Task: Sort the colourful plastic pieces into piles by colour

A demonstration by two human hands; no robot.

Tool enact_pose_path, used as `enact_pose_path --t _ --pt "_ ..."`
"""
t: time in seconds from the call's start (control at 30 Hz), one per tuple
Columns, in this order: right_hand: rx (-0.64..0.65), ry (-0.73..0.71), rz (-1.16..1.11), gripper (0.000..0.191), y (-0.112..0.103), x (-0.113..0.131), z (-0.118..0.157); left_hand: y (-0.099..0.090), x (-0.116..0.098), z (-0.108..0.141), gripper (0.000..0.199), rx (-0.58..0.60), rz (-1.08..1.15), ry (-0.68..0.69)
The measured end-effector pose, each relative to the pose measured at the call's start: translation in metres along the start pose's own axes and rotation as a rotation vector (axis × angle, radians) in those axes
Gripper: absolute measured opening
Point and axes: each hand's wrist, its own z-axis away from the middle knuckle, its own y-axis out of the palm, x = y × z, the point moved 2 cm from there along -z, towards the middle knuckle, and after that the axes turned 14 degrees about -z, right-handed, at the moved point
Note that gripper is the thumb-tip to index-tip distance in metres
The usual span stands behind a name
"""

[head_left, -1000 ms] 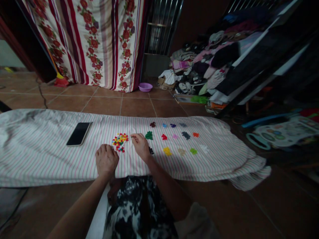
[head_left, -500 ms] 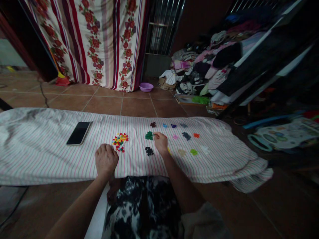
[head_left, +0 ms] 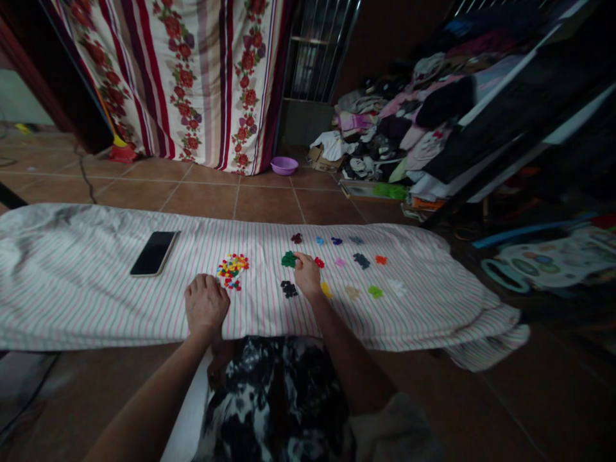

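My right hand [head_left: 308,274] is at the right edge of a pile of small green pieces [head_left: 289,259], thumb and fingertips pinched together. Whatever may be between them is too small to make out. Curled and palm down, my left hand [head_left: 206,303] rests on the striped cloth [head_left: 260,314], with nothing visible in it. Just beyond it lies a mixed heap of small coloured pieces [head_left: 233,269], red, yellow, green and white. Black pieces [head_left: 289,289] lie left of my right wrist; red pieces [head_left: 319,262] and yellow pieces [head_left: 326,290] are on its right.
Several more single-colour piles, including pink pieces [head_left: 340,262], orange pieces [head_left: 380,260] and lime pieces [head_left: 375,292], spread to the right. A phone [head_left: 154,254] lies at left. Beyond the cloth are a purple basin [head_left: 284,166] and a clothes heap [head_left: 385,128].
My right hand has shifted slightly left, its fingertips now meeting the green pile, and more of the red and yellow piles shows. The left hand stays in place. The view has tilted slightly.
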Motion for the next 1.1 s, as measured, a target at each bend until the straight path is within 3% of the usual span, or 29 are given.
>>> enact_pose_path --t 0.37,0.63,0.87,1.1 --pt "-0.038 0.028 -0.118 0.044 0.005 -0.013 -0.001 0.001 0.001 0.000 0.020 -0.002 0.006 0.000" --pt "-0.077 -0.091 -0.177 0.044 0.005 -0.022 -0.003 0.001 0.001 0.000 0.019 0.007 0.027 -0.001" --pt "-0.081 -0.197 -0.084 0.034 0.004 0.016 0.003 -0.001 0.001 0.000 0.019 0.033 0.037 -0.002" --pt "0.214 -0.255 -0.122 0.031 0.042 0.058 0.018 -0.003 0.001 0.000 0.021 0.034 0.059 -0.001"
